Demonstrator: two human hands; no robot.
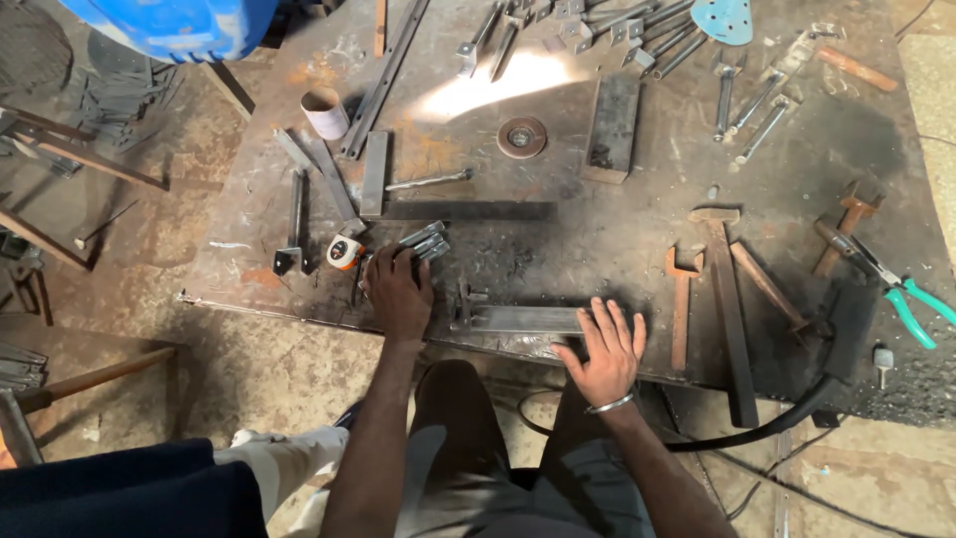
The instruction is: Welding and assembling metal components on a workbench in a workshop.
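Observation:
I look down on a dark steel workbench. My left hand is closed over a small bundle of short metal pieces near the front edge, beside a tape measure. My right hand lies flat, fingers spread, on the right end of a long flat steel bar that runs along the bench's front edge. A metal bangle is on that wrist.
A grinding disc, a steel block, a tape roll, rusty hammers and green-handled pliers lie on the bench. Bolts and brackets crowd the far edge. A black cable hangs at the right. A blue drum stands far left.

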